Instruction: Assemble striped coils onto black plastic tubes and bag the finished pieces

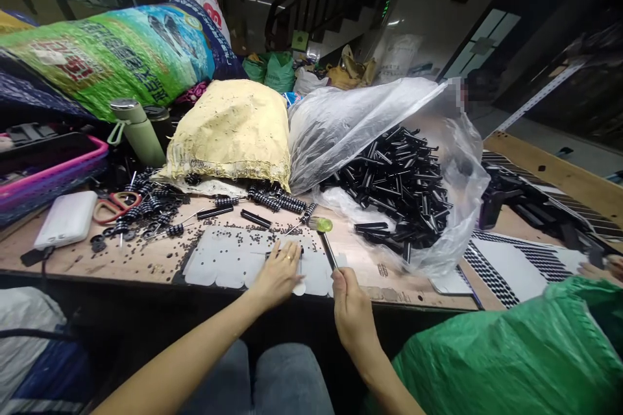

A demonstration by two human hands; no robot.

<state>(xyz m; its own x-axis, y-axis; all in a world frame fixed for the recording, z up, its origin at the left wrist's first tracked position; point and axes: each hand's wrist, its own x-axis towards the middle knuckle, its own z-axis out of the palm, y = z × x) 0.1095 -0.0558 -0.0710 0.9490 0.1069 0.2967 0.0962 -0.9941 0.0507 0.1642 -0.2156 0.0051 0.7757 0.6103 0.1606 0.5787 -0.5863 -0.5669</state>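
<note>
Our right hand [351, 308] clasps the hammer [329, 250]; our left hand [280, 271] lies over a black piece [269, 253] on the mat [214, 266], whether pinching it we cannot tell. We seem to be positioning it for tapping; next calls for clear fingers.

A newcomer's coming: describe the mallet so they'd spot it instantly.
Find the big clear plastic bag spilling black parts. Left of them, the person's right hand grips the mallet by its shiny handle. Its yellow-green head end stands out from those black parts.
</note>
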